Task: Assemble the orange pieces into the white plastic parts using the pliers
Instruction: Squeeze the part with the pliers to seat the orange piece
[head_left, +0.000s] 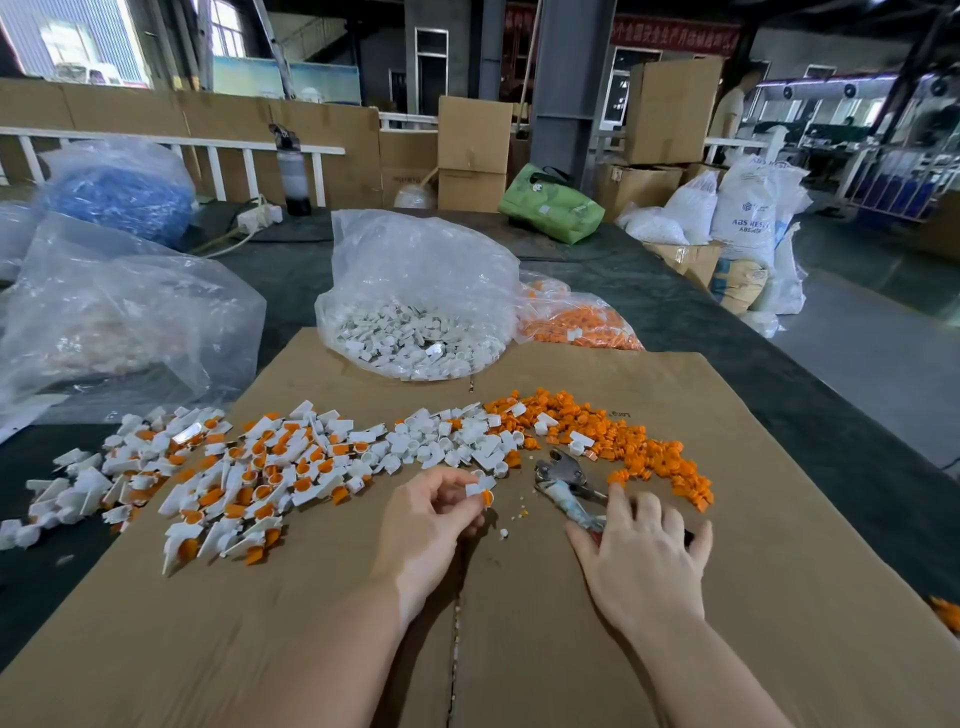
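My left hand (431, 512) pinches a white plastic part with an orange piece in it (482, 492) just above the cardboard sheet (519, 649). The pliers (569, 486) lie flat on the cardboard to the right of that part, jaws pointing away from me. My right hand (644, 551) rests over the pliers' handles with fingers spread and nearly straight. Loose white parts (441, 441) lie in the middle, loose orange pieces (623, 441) to the right, and joined white-and-orange parts (234, 478) to the left.
A clear bag of white parts (415, 312) stands behind the piles, with a bag of orange pieces (576, 322) beside it. Further clear bags (119, 322) sit at the left. Cartons and white sacks (748, 223) stand beyond the table's right edge.
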